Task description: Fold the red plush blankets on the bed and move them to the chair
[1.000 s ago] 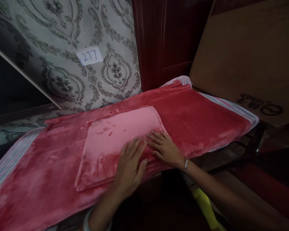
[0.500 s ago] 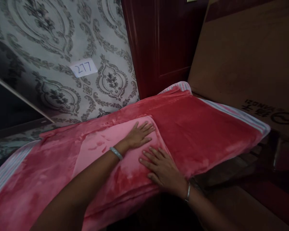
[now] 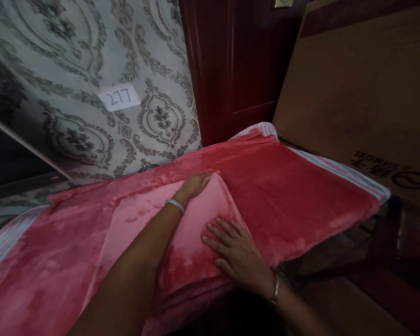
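Along the patterned wall (image 3: 124, 51) stretches a deep-red plush blanket (image 3: 294, 198), its nap mottled, stripes showing at its corners. On it, directly under both hands, lies a folded pink cloth (image 3: 199, 214), smooth-topped, its long axis apparently slanting from near left to far right. The left hand (image 3: 196, 183) reaches its far edge, fingers curled; whether they pinch I can't tell. The right hand (image 3: 241, 256), nearer the right edge, rests flat, fingers spread.
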`<state>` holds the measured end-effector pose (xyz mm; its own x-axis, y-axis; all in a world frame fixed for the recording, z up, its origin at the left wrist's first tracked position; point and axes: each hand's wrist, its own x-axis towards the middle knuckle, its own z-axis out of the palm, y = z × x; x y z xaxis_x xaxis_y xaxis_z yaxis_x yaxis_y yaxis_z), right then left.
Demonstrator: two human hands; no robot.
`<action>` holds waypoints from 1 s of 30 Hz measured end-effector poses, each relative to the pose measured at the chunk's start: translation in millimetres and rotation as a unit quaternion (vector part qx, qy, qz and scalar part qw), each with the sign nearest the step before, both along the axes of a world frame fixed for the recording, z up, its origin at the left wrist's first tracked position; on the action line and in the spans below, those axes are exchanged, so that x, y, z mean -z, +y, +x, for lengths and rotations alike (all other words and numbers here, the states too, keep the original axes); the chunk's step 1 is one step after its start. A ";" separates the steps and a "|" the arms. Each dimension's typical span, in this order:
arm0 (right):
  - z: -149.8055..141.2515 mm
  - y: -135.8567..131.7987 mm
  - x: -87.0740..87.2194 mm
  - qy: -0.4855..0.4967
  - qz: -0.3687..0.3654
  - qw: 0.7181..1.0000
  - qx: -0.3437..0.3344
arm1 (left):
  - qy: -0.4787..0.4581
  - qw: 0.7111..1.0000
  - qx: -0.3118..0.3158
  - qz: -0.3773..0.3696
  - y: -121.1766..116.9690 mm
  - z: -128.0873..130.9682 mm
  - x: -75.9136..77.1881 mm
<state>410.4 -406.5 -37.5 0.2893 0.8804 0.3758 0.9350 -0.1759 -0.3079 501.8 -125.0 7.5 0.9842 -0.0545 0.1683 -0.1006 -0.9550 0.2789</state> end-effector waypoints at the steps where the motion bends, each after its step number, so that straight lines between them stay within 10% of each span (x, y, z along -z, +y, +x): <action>1: 0.8 -0.9 0.8 -0.001 -0.001 1.000 0.000 | -0.011 1.000 -0.010 0.023 -4.0 -1.3 -4.4; 5: 3.9 -7.3 -9.6 0.001 -0.010 1.000 -0.013 | -0.019 0.995 0.009 0.095 -23.5 -22.5 -27.5; 9: -2.1 0.2 -44.8 0.011 0.005 0.998 -0.056 | -0.012 0.995 0.102 0.006 -45.1 -83.8 -40.8; 16: -21.4 64.4 -52.3 -0.009 -0.067 0.959 -0.275 | 0.061 0.987 0.148 0.022 -26.8 -172.4 -25.6; 21: -20.2 74.8 -29.2 -0.008 -0.105 0.957 -0.271 | 0.069 0.988 0.085 0.107 26.9 -153.5 -11.3; 30: -16.8 72.1 -29.4 0.025 -0.143 0.952 -0.268 | 0.080 0.996 -0.020 0.040 115.9 -106.4 1.5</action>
